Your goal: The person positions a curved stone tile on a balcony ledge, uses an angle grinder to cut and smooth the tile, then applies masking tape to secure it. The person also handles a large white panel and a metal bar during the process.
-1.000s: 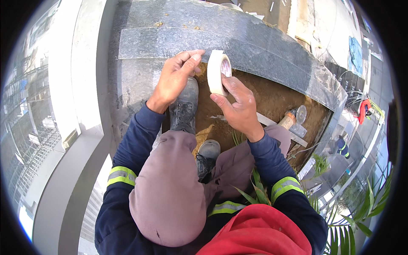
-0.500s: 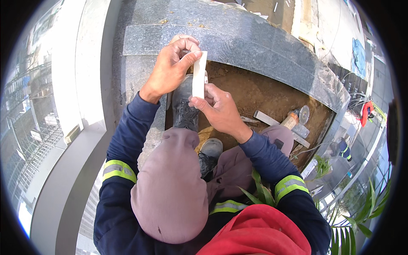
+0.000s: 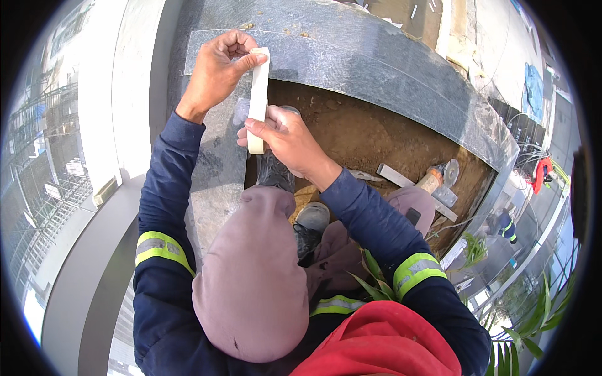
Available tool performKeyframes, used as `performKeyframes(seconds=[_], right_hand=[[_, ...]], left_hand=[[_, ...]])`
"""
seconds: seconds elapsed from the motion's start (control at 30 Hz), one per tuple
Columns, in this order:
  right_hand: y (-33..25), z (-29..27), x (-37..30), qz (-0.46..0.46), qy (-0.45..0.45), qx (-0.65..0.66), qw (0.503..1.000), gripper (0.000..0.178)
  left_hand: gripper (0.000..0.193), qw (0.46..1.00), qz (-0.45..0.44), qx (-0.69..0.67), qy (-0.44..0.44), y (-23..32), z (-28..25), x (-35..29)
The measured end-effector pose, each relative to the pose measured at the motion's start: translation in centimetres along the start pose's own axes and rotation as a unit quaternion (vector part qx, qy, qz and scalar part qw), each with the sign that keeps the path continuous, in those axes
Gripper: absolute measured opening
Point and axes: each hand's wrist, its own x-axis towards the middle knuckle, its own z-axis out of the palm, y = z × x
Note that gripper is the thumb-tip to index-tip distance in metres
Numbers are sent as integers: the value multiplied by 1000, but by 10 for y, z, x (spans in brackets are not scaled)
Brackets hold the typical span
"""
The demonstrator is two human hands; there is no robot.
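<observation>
Between my two hands stretches a pale cream strip of masking tape (image 3: 258,88). The thumb and fingers of my left hand (image 3: 222,59) pinch its upper end, over the grey stone slab (image 3: 210,144). My right hand (image 3: 285,139) grips the lower end, where the tape looks thicker and rounded like a roll seen edge-on; the fingers partly hide it. Below my hands is my dusty dark shoe (image 3: 274,170), partly covered by the right hand.
A grey stone border (image 3: 376,81) curves round a pit of brown soil (image 3: 370,131). An angle grinder (image 3: 433,180) lies in it at the right, beside a flat grey strip (image 3: 395,176). A pale column (image 3: 135,94) rises at the left. Green leaves (image 3: 376,276) stand near my right arm.
Both hands have moved left with the tape, the left one also farther up. The hands are wider apart, and a longer length of tape shows between them.
</observation>
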Motion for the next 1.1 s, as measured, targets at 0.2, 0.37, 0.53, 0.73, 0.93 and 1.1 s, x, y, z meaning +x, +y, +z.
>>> performKeyframes(seconds=[0.2,0.37,0.53,0.73,0.93,1.1], right_hand=[[18,28,18,-5,81,89,993,32],[15,16,37,35,109,58,992,38],[9,8,41,51,97,60,992,38],[13,16,34,57,101,75,990,36],[12,17,33,77,134,55,987,38],[-2,24,20,61,160,-9,985,38]], left_hand=[[14,998,-1,68,17,-21,-10,62],[12,1000,-16,10,15,-51,-6,82],[15,992,-32,121,15,-48,-9,87],[14,988,-27,152,-2,-48,-9,88],[19,986,-4,165,9,-45,-9,85],[21,985,32,166,25,-65,-7,90]])
